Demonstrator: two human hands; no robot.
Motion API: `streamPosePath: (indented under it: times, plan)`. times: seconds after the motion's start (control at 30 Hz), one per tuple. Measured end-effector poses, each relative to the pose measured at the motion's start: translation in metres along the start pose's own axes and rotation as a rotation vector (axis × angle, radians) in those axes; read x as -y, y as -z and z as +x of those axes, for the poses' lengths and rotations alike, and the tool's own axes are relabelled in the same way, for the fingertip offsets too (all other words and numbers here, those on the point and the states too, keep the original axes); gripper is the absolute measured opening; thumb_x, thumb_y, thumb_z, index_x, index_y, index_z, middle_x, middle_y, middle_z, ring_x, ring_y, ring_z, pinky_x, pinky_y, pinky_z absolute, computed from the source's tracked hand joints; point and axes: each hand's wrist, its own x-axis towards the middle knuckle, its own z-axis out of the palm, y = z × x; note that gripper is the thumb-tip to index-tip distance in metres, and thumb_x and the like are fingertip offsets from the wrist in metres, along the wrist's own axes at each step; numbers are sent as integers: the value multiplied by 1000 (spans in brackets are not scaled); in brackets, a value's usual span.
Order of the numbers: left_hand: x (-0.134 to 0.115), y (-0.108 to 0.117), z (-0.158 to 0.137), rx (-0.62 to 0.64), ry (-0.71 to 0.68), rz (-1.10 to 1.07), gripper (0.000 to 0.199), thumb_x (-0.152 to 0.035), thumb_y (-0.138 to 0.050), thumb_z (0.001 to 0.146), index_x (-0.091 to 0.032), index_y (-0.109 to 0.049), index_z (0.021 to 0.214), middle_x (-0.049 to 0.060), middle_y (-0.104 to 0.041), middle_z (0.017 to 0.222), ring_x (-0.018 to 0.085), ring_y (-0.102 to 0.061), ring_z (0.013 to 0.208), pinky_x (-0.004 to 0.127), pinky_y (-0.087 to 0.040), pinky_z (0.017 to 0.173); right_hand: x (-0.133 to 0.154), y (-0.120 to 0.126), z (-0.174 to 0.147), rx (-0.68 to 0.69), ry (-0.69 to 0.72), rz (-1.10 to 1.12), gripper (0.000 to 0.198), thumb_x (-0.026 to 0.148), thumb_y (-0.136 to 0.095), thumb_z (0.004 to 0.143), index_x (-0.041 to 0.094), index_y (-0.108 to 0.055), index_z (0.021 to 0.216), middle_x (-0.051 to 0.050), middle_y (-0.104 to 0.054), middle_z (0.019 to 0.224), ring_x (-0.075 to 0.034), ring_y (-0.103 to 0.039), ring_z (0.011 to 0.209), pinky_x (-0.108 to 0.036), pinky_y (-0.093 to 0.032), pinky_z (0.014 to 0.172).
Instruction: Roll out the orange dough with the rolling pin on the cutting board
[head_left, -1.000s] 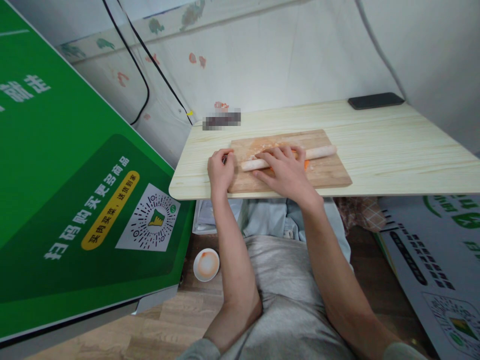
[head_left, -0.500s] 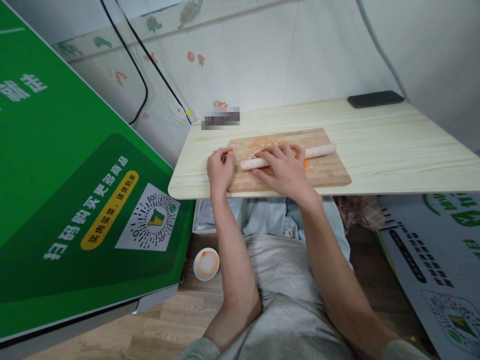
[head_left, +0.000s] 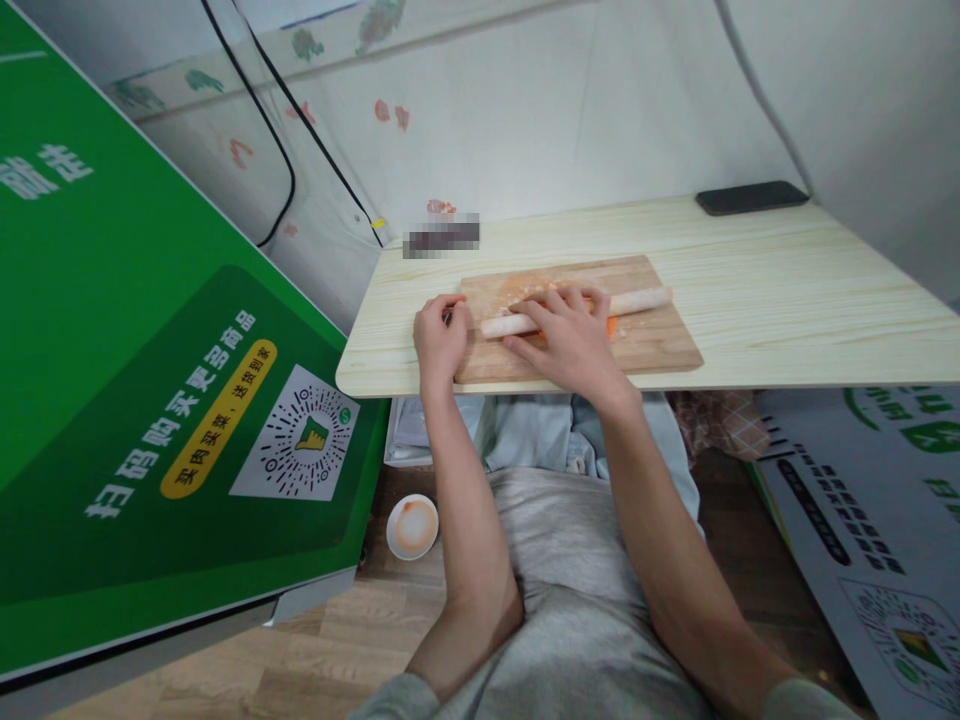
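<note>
A wooden cutting board (head_left: 660, 345) lies near the front edge of the table, dusted with flour. My left hand (head_left: 441, 340) is closed at the board's left edge, its fingers curled and its thumb side towards the board. Across the board lies a pale, floury rolling pin (head_left: 637, 301), slightly slanted. My right hand (head_left: 570, 335) rests over the pin's middle, fingers bent over it and thumb pointing left. Under that hand and the pin, bits of orange dough (head_left: 613, 326) show; most of the dough is hidden.
A black phone (head_left: 751, 197) lies at the back right of the light wooden table (head_left: 810, 300). A pixelated dark object (head_left: 442, 236) is at the back left. Below, a white bowl (head_left: 412, 527) stands low on the left, near a green printed panel (head_left: 187, 400). Folded clothes (head_left: 525, 430) are under the table.
Hardly anything differs. Both hands, the rolling pin and the board keep their places; the view has shifted very slightly.
</note>
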Motion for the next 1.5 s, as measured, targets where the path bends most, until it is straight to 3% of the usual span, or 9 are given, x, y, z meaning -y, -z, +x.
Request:
streamPosePath:
  times: [1.5]
  plan:
    - [-4, 2, 0, 9, -1, 15, 22, -24, -59, 102, -23, -80, 107, 8, -84, 115, 24, -76, 110, 39, -59, 107, 4, 3, 1, -22, -23, 32, 45, 56, -53, 112, 29, -78, 138, -12, -77, 138, -41, -55, 131, -62, -29, 119]
